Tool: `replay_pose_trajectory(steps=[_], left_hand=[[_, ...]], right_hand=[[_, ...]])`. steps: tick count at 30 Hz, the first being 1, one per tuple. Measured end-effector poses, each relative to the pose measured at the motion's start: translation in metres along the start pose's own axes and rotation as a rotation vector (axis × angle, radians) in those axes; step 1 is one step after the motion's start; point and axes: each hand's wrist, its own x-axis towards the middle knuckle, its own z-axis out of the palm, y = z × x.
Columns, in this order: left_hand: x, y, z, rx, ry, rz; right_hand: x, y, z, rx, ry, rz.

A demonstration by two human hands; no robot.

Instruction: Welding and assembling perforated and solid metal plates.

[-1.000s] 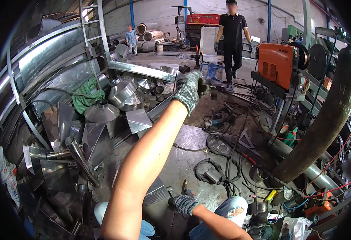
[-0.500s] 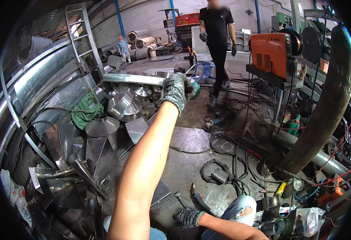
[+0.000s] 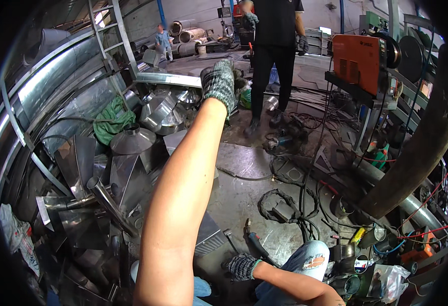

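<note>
My left arm stretches far forward, and my left hand (image 3: pixel 219 84), in a grey knitted glove, hangs in the air before a long pale metal bar (image 3: pixel 170 78). Its fingers are hidden behind the back of the hand. A green object (image 3: pixel 245 98) shows just beyond it; I cannot tell whether they touch. Low down beside my jeans knee (image 3: pixel 310 257), my gloved right hand (image 3: pixel 242 267) is closed with curled fingers; whatever it may hold is hidden. A hammer-like tool (image 3: pixel 228 233) lies just past it, close to a welding torch (image 3: pixel 254 242) on the metal floor plate (image 3: pixel 239 196).
A person in black (image 3: pixel 275 51) with gloves stands ahead. To the left are heaped metal cones (image 3: pixel 132 140), sheet pieces and a green cloth (image 3: pixel 114 127). On the right stand an orange welding machine (image 3: pixel 356 64) and a thick curved pipe (image 3: pixel 423 148). Cables (image 3: pixel 290 204) coil across the floor.
My left hand has risen and moved slightly left. The person in black has come closer. My right hand stays low by the knee, and the view has shifted a little.
</note>
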Motion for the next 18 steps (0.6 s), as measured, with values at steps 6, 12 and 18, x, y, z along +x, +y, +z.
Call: replay_pose_trajectory(steps=[6,12,18], left_hand=[[-0.016,0.023,0.002,-0.042,-0.033,0.037],[-0.034,0.056,-0.009,-0.028,0.019,0.07],[-0.024,0.063,-0.012,-0.084,0.081,0.068]], right_hand=[[-0.006,-0.008,-0.033,-0.002,-0.106,0.072],[0.001,-0.017,-0.038,0.015,-0.095,0.068],[0.003,-0.01,-0.022,-0.03,-0.113,0.022]])
